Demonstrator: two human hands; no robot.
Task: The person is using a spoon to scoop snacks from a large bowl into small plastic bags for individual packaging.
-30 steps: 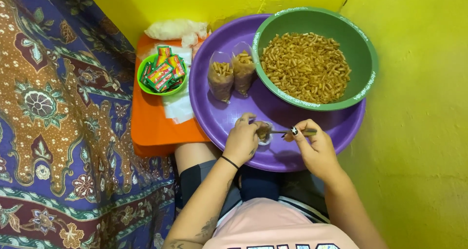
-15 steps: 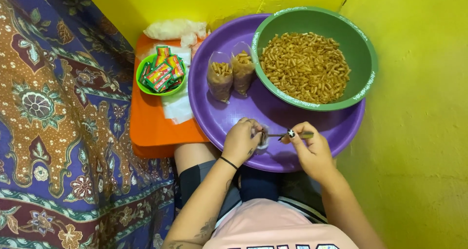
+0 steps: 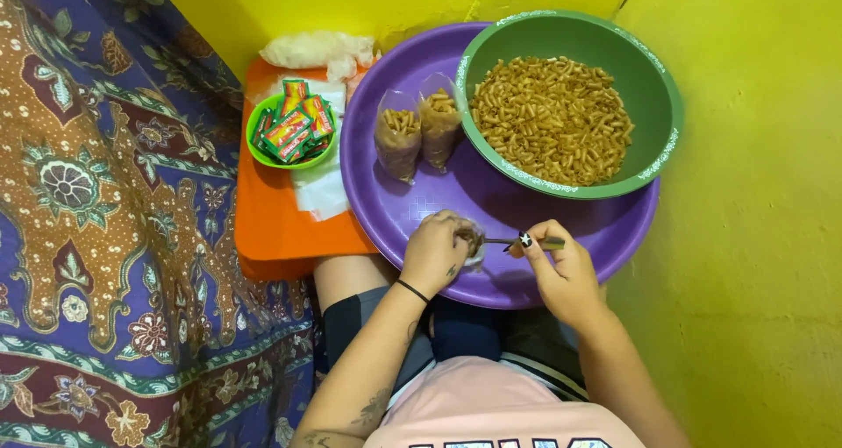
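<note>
The left hand (image 3: 436, 253) is pinching a small clear plastic bag (image 3: 474, 242) open at its mouth, while the right hand (image 3: 561, 271) is pressing its grip around a slim metal spoon (image 3: 513, 241) whose tip is reaching into that bag; this looks like the filling step, and the next move likely calls for a steady tip without spilling. Both are hovering over the near edge of a round purple plastic tray (image 3: 579, 229). Beyond the grip, two filled clear bags of brown snack pieces (image 3: 417, 132) are standing upright. Farther right, a large green bowl of snack pieces (image 3: 553, 115) is sitting. Far left, a small green bowl of red-and-green sachets (image 3: 292, 131) is resting on an orange tray (image 3: 281, 229).
</note>
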